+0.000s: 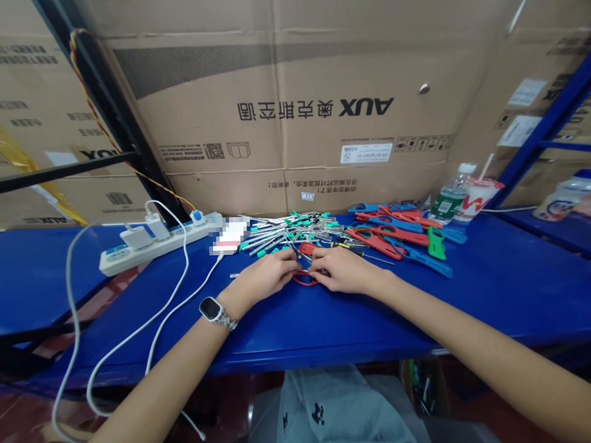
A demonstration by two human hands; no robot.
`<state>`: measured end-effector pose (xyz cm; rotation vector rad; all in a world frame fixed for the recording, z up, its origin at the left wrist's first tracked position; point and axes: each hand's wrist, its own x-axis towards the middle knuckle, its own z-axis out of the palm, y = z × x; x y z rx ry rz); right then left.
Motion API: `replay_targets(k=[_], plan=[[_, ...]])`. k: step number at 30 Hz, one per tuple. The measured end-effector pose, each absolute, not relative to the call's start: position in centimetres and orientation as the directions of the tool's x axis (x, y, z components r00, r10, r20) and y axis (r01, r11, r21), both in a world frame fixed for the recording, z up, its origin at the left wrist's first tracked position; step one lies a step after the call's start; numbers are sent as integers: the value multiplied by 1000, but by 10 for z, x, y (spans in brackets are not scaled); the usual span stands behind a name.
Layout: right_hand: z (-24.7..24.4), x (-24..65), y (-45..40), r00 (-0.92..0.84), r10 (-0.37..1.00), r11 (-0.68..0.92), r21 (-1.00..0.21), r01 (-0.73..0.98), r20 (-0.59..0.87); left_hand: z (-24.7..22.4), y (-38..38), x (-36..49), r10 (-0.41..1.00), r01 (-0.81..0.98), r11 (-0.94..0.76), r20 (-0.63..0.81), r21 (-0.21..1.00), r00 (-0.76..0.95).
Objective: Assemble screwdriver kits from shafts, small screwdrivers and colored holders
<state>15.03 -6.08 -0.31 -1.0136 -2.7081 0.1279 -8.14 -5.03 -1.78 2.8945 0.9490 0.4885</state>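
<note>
My left hand (274,272), with a watch (214,309) on its wrist, and my right hand (336,270) are close together near the middle of the blue table. Fingers of both are bent round a red piece (306,279) with a looped outline, one hand at each side of it. Just behind them lies a heap of metal rods with green ends (296,229). Red and blue plastic handle-like parts (390,237) lie to the right, with a green one (436,243) among them. A yellow and black screwdriver (347,248) rests beside my right hand.
A white power strip (111,261) with plugs and cables stands at the left, near a partly blurred phone (231,235). A bottle (450,197) and a red-and-white cup (479,199) stand at the back right. Cardboard (271,67) rises behind the table (376,322).
</note>
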Motion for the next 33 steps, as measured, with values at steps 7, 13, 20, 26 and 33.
replay_targets(k=[7,13,20,26,33], plan=[[-14,152,-57,-655,702,712,-296,637,279,-15,-52,-81,586,563,-809,295,166,755],[-14,154,-58,-663,695,719,-293,630,277,-9,-55,-84,573,546,-820,258,174,778],[-10,154,-63,-669,693,721,-266,639,271,-9,-60,-85,556,537,-831,278,147,783],[-14,154,-62,-661,680,733,-285,618,317,-12,-58,-83,579,534,-815,293,224,761],[-17,155,-59,-636,700,713,-355,604,324,-16,-54,-84,622,546,-781,300,302,724]])
